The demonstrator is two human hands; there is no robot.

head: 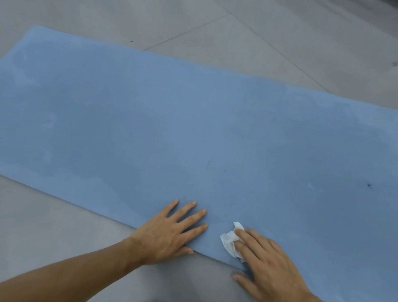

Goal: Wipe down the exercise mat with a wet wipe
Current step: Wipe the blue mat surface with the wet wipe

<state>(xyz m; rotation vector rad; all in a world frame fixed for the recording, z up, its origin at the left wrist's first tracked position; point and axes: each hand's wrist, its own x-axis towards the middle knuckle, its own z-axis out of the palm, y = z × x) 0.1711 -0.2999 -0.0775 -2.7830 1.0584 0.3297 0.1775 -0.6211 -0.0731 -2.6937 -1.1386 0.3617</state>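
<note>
At 6 o'clock, fingers (193, 215) straight, my left hand (167, 234) braces the mat (194, 127), right hand (270, 272) presses the wet wipe (228, 242); most seems unwiped.

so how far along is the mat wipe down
Roughly midway, by the look. Done: the middle of the mat looks darker, likely wiped. In hand: the right hand presses the wet wipe on the near edge while the left hand lies flat, steadying it. Left: paler, dusty-looking patches at the left end and far right.
</note>
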